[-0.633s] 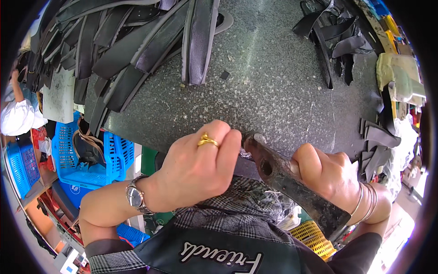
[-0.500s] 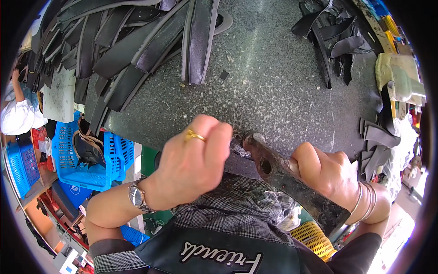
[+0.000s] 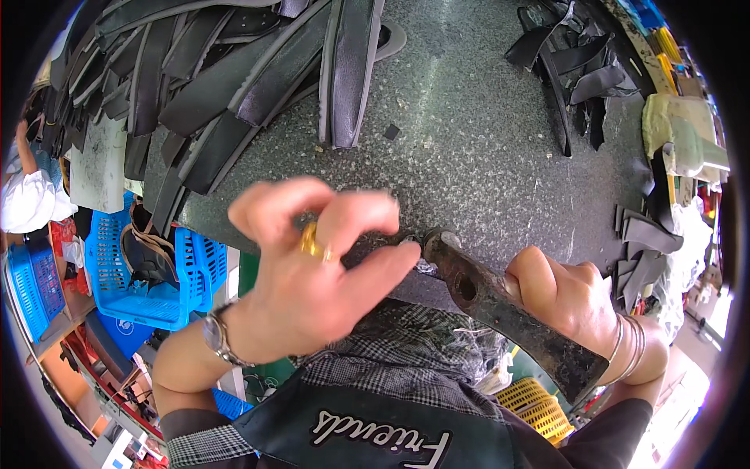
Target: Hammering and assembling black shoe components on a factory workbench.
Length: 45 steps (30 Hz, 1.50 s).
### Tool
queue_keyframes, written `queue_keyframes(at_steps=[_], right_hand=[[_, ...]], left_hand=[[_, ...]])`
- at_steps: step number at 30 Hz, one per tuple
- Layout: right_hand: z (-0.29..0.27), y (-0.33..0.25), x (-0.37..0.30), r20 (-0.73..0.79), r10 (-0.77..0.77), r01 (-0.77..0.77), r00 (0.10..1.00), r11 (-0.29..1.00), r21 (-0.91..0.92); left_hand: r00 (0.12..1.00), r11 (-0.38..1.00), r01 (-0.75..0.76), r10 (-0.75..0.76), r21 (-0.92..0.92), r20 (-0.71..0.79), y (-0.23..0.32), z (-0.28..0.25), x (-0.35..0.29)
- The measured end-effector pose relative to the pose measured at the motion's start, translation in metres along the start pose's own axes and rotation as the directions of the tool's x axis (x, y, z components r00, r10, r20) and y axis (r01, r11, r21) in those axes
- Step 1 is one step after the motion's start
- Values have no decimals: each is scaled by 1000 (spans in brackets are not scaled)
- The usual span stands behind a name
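My right hand (image 3: 562,297) is wrapped around the handle of a worn, rusty hammer (image 3: 504,316) at the near edge of the table. The hammer's rounded face lies low, beside a dark strip (image 3: 422,288) that shows partly between my hands. Over the near edge, my left hand (image 3: 301,273) has its fingers apart and bent, slightly smeared by motion. Its thumb tip is close to the strip and the hammer face; I cannot tell if it touches. Nothing shows in the left fingers. The strip's left end is hidden behind that hand.
A speckled stone tabletop (image 3: 461,156) lies in front of me. Many dark padded strips (image 3: 258,86) are piled at far left, and thin black scraps (image 3: 582,74) at far right. More cut pieces (image 3: 644,234) sit right. A blue basket (image 3: 144,270) stands at left, a yellow one (image 3: 535,410) lower right.
My left hand has opened from closed fingers to spread ones and shifted a little left. The hammer and my right hand have barely moved.
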State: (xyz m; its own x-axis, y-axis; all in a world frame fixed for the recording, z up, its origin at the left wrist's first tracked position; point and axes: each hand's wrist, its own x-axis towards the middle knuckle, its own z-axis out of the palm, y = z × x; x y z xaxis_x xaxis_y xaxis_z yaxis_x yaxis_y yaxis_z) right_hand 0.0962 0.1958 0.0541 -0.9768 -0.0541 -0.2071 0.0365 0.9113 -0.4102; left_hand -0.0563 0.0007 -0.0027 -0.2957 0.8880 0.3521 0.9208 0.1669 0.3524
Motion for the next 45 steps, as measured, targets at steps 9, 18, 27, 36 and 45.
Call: queue_keyframes(at_steps=[9, 18, 27, 36, 45], right_hand=[[1, -1, 1, 10, 23, -23, 1000, 1000, 7], [-2, -3, 3, 4, 59, -59, 998, 998, 18], [-3, 1, 5, 32, 47, -47, 998, 999, 11], [-3, 0, 4, 45, 59, -59, 997, 998, 9], [-3, -1, 2, 49, 70, -72, 996, 997, 40]], left_hand=[[930, 933, -339, 352, -123, 105, -37, 5, 42], [858, 856, -496, 509, -145, 66, -45, 15, 50], [900, 907, -421, 419, -7, 117, -57, 5, 20], [993, 996, -81, 85, -43, 87, -36, -17, 6], [985, 976, -110, 133, -187, 113, -27, 10, 14]])
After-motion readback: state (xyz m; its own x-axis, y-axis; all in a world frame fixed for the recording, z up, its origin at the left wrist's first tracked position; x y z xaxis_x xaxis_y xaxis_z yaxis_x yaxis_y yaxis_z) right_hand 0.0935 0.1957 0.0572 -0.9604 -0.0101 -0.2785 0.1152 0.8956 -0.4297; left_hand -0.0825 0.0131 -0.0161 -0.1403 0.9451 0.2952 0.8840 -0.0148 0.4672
